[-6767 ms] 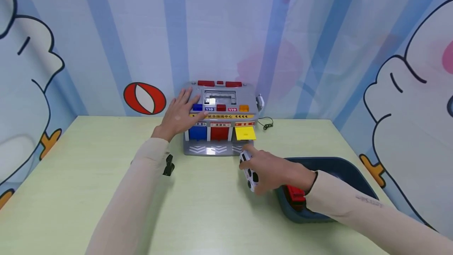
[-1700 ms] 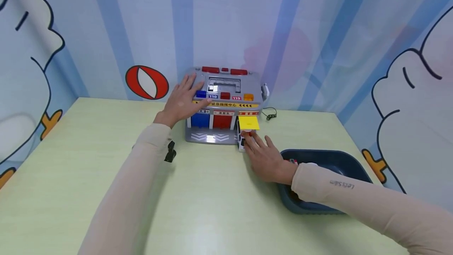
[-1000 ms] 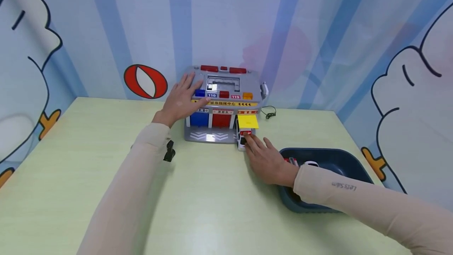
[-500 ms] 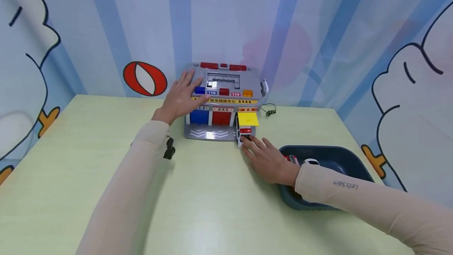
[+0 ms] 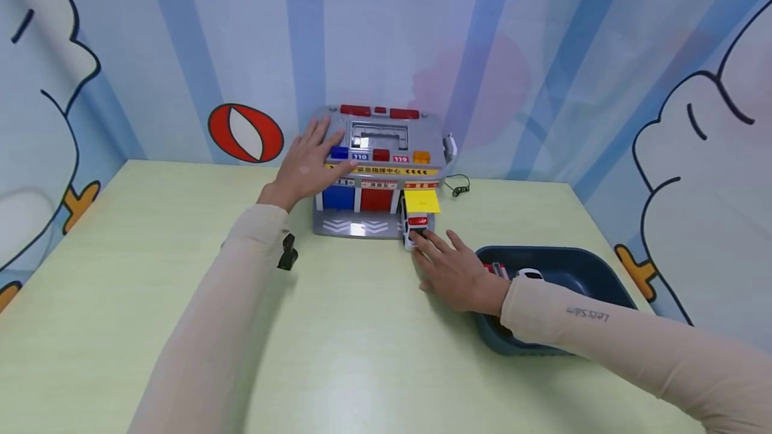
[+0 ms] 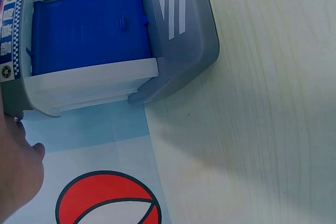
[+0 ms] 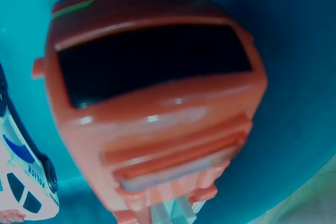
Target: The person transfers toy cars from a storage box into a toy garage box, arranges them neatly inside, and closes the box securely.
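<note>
A grey toy rescue-station garage (image 5: 376,112) stands at the back of the table. My left hand (image 5: 304,166) rests on its upper left with spread fingers; part of that hand (image 6: 21,169) also shows in the left wrist view, beside the blue door (image 6: 89,32). On the right, the garage's yellow door (image 5: 422,201) is raised. Under it sits a white toy ambulance (image 5: 415,226), its front part hidden and its rear sticking out over the ramp. The extended fingers of my right hand (image 5: 455,273) touch the ambulance's rear end. In the right wrist view that hand is hidden.
A dark blue bin (image 5: 543,249) stands under my right forearm. Inside it lie a red toy truck (image 7: 152,103) and a white toy police car (image 7: 23,177). A coiled black cord (image 5: 461,187) lies right of the garage. Behind the table (image 5: 356,347) hangs a printed curtain (image 5: 380,25).
The ambulance, held in my right hand in front of the garage, has gone into the right bay under the yellow door. My right fingers have loosened from it. The left hand has stayed.
</note>
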`<state>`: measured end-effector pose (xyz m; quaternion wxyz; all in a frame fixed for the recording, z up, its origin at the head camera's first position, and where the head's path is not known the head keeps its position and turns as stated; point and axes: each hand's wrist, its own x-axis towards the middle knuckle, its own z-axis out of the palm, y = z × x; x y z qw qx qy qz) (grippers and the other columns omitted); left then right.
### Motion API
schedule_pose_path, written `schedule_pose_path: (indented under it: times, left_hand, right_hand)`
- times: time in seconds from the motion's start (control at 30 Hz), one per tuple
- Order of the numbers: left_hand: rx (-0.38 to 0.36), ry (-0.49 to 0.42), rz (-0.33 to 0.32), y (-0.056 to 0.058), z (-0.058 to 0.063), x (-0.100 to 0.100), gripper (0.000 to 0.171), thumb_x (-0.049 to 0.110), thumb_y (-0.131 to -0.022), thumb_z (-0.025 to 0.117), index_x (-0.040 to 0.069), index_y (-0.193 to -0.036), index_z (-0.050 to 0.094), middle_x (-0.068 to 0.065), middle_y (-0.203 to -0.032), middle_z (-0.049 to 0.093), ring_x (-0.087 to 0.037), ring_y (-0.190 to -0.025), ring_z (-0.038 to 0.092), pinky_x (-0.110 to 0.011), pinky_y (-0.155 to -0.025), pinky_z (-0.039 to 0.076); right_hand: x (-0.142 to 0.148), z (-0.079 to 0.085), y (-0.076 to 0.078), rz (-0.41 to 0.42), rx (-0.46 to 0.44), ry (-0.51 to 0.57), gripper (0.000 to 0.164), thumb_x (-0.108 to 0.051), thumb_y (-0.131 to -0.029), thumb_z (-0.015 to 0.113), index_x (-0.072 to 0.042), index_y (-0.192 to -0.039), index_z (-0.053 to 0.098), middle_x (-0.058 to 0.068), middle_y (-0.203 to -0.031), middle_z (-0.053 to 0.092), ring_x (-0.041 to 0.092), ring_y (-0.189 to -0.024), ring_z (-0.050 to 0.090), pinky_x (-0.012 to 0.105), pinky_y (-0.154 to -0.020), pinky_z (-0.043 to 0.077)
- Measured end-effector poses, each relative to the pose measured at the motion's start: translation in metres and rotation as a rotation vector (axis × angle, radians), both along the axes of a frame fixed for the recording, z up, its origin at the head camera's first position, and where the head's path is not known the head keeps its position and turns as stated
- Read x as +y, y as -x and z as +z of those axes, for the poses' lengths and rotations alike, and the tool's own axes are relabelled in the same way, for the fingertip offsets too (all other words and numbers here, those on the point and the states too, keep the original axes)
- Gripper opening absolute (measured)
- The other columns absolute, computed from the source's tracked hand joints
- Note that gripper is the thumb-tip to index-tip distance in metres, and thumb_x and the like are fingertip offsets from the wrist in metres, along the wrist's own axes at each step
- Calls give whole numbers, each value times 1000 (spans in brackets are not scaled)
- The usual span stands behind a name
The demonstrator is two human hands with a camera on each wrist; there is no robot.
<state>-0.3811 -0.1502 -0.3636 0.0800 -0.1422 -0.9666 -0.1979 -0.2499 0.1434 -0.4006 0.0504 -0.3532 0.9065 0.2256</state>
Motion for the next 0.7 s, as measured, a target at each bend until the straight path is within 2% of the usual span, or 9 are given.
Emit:
schedule_pose_path:
  times: [0.33, 0.5, 0.7]
  left_hand:
    - [1, -8, 0, 0, 0, 0, 82, 64, -93, 46, 22, -160, 23, -7, -171, 1, -29, -157, -7, -59, -125, 7]
    - [6, -7, 2, 0, 0, -2, 82, 64, -93, 46, 22, -160, 23, -7, -171, 1, -30, -157, -7, -60, -125, 7]
    - [3, -11, -6, 0, -1, -1, 82, 64, -94, 45, 21, -160, 22, -7, -171, 1, -30, -157, -7, -59, -125, 7]
  right_hand:
    - [1, -2, 1, -10, 10, -5, 72, -52, -100, 50, -11, -156, 34, 11, -168, 20, 34, -153, 25, 59, -121, 26]
    - [2, -1, 8, -45, 32, -11, 74, -54, -100, 49, -9, -157, 32, 10, -167, 22, 34, -153, 24, 59, -121, 25]
    - [1, 0, 14, -66, 22, -29, 77, -56, -101, 45, -8, -158, 28, 11, -168, 18, 34, -155, 19, 59, -122, 24]
